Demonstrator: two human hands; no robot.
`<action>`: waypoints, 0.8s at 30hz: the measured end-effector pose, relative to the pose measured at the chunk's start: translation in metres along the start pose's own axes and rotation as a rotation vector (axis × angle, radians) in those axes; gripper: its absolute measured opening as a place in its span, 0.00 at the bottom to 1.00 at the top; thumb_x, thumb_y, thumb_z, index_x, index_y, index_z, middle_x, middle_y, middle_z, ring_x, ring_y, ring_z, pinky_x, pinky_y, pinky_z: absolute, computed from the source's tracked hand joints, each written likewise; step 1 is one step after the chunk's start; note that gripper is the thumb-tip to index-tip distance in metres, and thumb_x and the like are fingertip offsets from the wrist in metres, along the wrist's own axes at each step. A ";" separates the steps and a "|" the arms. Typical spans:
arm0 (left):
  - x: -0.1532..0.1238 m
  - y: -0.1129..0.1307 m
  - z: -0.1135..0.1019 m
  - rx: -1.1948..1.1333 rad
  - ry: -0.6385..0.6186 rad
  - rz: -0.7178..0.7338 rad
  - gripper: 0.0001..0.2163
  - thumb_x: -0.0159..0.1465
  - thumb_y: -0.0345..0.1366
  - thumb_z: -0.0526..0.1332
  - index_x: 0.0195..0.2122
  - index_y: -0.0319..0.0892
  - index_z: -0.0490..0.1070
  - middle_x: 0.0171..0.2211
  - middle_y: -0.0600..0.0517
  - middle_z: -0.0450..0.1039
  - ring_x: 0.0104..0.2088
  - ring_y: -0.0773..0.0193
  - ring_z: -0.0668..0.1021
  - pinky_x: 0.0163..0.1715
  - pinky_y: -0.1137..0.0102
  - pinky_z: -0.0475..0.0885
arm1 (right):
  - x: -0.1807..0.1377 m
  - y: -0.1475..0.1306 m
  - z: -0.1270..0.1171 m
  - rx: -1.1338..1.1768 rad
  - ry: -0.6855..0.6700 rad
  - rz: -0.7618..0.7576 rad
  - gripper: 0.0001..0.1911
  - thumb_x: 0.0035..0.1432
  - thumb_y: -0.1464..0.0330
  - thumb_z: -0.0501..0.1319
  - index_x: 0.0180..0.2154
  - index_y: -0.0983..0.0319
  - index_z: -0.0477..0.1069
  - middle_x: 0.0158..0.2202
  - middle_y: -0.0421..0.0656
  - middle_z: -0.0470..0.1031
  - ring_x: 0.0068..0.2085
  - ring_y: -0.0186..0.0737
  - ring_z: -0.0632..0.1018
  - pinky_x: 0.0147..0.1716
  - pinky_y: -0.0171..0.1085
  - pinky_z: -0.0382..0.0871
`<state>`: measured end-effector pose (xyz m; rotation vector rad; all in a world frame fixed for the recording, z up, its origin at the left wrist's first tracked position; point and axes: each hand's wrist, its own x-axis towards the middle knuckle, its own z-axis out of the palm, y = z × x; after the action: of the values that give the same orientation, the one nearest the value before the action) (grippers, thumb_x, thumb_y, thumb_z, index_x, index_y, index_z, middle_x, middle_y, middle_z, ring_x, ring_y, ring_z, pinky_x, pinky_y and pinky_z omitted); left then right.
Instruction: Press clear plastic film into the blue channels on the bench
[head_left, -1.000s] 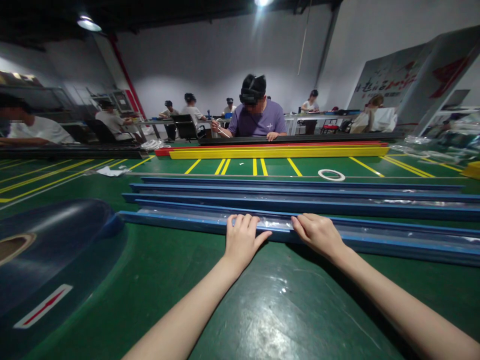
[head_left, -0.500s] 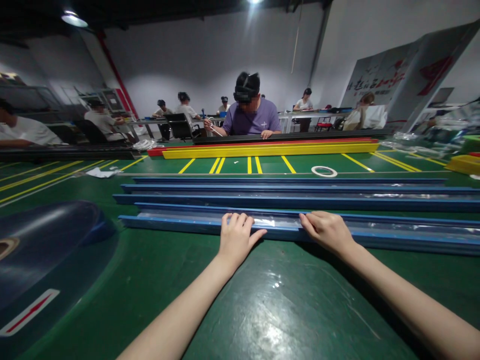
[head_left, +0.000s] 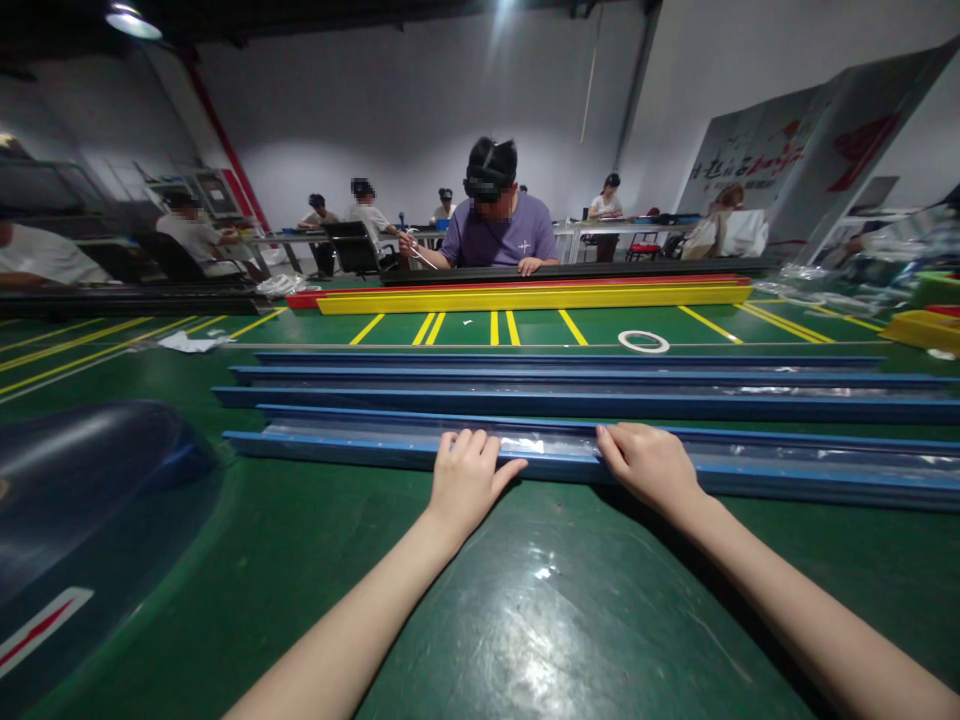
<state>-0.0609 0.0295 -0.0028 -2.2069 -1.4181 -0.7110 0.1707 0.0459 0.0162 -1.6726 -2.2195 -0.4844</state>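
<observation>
A long blue channel (head_left: 787,475), lined with clear plastic film, lies across the green table nearest me. My left hand (head_left: 466,480) grips its near edge, fingers curled over the rim and thumb stretched along the front. My right hand (head_left: 649,465) holds the same rim a short way to the right, fingers bent over the film. Three more blue channels (head_left: 570,390) lie parallel just behind it.
A large dark blue roll (head_left: 82,500) sits at my left. A white tape ring (head_left: 643,342) lies beyond the channels. Yellow and red channels (head_left: 532,297) lie farther back, in front of a person in a purple shirt (head_left: 499,235). Other people sit at far tables.
My view has shifted slightly right, so the roll slid left in frame. My right hand moved a little to the right along the rim; my left hand stayed curled on it.
</observation>
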 end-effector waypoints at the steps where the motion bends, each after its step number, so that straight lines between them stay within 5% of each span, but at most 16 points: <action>1: 0.000 0.000 0.000 0.009 -0.002 0.003 0.19 0.61 0.50 0.50 0.27 0.39 0.69 0.25 0.49 0.69 0.30 0.60 0.69 0.33 0.66 0.57 | 0.000 0.000 0.000 -0.004 -0.010 0.008 0.26 0.60 0.61 0.41 0.20 0.62 0.69 0.22 0.44 0.72 0.24 0.33 0.70 0.23 0.34 0.49; 24: 0.002 0.000 -0.001 0.046 -0.025 0.012 0.20 0.61 0.50 0.48 0.24 0.39 0.67 0.24 0.49 0.68 0.28 0.61 0.69 0.30 0.67 0.56 | 0.000 -0.005 -0.005 -0.013 -0.033 0.025 0.24 0.59 0.63 0.43 0.21 0.62 0.70 0.23 0.44 0.73 0.25 0.33 0.71 0.23 0.34 0.50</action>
<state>-0.0611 0.0301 -0.0008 -2.1943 -1.4186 -0.6420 0.1663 0.0428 0.0205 -1.7252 -2.2200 -0.4689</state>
